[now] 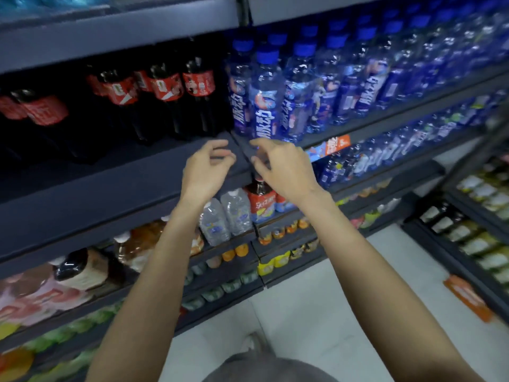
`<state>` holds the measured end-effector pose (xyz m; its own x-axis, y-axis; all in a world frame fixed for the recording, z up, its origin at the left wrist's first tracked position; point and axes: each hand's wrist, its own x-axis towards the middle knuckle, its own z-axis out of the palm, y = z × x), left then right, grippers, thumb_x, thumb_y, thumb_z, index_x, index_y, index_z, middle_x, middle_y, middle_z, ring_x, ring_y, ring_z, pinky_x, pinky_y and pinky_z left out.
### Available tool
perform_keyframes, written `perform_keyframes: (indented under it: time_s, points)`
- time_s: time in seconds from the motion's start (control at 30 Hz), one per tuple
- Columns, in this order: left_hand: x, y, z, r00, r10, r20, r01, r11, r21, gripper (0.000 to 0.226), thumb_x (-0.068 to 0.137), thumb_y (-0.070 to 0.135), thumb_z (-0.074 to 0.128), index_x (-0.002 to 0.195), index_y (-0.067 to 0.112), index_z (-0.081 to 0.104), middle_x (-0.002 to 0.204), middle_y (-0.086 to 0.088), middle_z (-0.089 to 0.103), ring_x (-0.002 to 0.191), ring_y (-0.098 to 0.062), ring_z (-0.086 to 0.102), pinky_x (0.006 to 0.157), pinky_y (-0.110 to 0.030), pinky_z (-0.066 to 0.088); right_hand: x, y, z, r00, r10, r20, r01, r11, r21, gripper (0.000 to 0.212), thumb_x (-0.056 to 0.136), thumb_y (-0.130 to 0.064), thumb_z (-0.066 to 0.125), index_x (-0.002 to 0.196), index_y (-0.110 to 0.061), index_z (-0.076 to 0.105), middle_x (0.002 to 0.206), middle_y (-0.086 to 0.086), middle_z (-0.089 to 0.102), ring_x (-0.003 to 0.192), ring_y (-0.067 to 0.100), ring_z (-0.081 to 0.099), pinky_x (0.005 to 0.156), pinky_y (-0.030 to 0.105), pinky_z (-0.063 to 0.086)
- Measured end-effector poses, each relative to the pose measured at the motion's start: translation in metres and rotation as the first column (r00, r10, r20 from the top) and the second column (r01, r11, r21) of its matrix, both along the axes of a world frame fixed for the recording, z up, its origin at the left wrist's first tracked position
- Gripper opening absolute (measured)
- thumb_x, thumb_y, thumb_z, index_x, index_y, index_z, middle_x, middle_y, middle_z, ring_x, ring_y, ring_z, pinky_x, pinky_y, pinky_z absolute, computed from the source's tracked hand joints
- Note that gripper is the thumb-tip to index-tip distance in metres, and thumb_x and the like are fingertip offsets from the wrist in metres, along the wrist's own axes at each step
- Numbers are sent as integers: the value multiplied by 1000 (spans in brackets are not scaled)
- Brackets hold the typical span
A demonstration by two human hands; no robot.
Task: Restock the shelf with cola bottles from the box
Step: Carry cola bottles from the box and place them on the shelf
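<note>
Several dark cola bottles (pixel 168 103) with red labels stand on the upper dark shelf (pixel 115 183), toward its back and left. In front of the shelf's front edge, both my hands are raised and hold nothing. My left hand (pixel 205 172) has loosely curled fingers just below the cola row's right end. My right hand (pixel 278 168) hovers close beside it, fingers relaxed, under the blue bottles. The box is not in view.
Blue-capped drink bottles (pixel 264 100) fill the shelf to the right of the cola. Lower shelves hold clear water bottles (pixel 225 216), orange drinks and small cans. A second rack (pixel 473 238) stands at the right across a pale floor aisle.
</note>
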<state>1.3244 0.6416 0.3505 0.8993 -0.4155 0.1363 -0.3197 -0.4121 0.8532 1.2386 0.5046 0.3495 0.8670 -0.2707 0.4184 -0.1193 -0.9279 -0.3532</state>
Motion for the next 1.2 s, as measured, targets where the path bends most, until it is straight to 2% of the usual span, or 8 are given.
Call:
perform_keyframes:
  time_s: [0.1, 0.23, 0.37, 0.47, 0.6, 0.83, 0.97, 1.2]
  points:
    - [-78, -28, -14, 985, -118, 129, 131, 986, -103, 20, 90, 23, 60, 109, 21, 66, 87, 9, 70, 84, -1, 65, 82, -19, 50, -88, -30, -16, 993, -80, 87, 82, 996, -27, 32, 91, -27, 54, 121, -17, 59, 96, 3, 69, 82, 27, 66, 60, 33, 49]
    - [-175, -79, -46, 939, -214, 268, 274, 939, -209, 19, 90, 31, 54, 102, 23, 68, 75, 11, 67, 74, -7, 67, 71, -29, 54, -218, -68, -55, 933, -308, 186, 310, 951, 18, 27, 87, -24, 54, 109, -14, 65, 83, 2, 64, 75, 25, 62, 53, 29, 47]
    - [-266, -145, -91, 842, -425, 331, 487, 864, -129, 22, 91, 29, 53, 101, 17, 69, 77, 7, 68, 68, -7, 64, 68, -32, 55, -351, -99, -104, 849, -524, 68, 524, 852, 19, 25, 90, -23, 52, 109, -12, 62, 94, 6, 61, 85, 30, 58, 59, 39, 51]
    - [-333, -197, -118, 676, -653, 343, 686, 727, 33, 25, 86, 27, 53, 100, 15, 70, 83, 3, 70, 71, -10, 61, 71, -21, 48, -444, -114, -131, 754, -653, -75, 656, 755, 24, 28, 85, -17, 61, 113, -11, 62, 102, 8, 63, 91, 33, 61, 63, 39, 54]
    - [-422, -272, -158, 389, -909, 148, 870, 415, 266, 38, 80, 38, 49, 110, 22, 65, 96, 10, 66, 88, -17, 62, 78, -34, 52, -557, -137, -164, 580, -763, -286, 804, 593, 51, 31, 82, -14, 67, 113, -11, 64, 104, 9, 65, 92, 34, 63, 67, 38, 54]
    - [-584, -406, -222, 141, -970, -199, 952, 78, 295, 27, 88, 20, 64, 115, 23, 64, 104, 8, 65, 95, -10, 60, 85, -28, 48, -754, -221, -198, 363, -744, -561, 914, 402, 58, 36, 92, -26, 54, 127, -19, 53, 116, 4, 62, 107, 26, 58, 78, 37, 51]
    - [-683, -494, -243, 203, -882, -425, 974, 137, 181, 20, 88, 17, 64, 107, 23, 66, 100, 4, 67, 95, -14, 62, 88, -23, 47, -863, -279, -194, 259, -750, -609, 964, 245, 108, 34, 92, -25, 56, 125, -19, 55, 115, 2, 63, 104, 22, 59, 81, 34, 49]
    - [-836, -610, -240, 243, -849, -468, 970, 218, 108, 25, 91, 12, 56, 115, 13, 63, 104, 2, 63, 97, -11, 57, 86, -19, 41, -994, -369, -195, 170, -820, -547, 943, -26, 332, 31, 88, -14, 61, 120, -14, 59, 108, 4, 65, 89, 15, 59, 84, 29, 47]
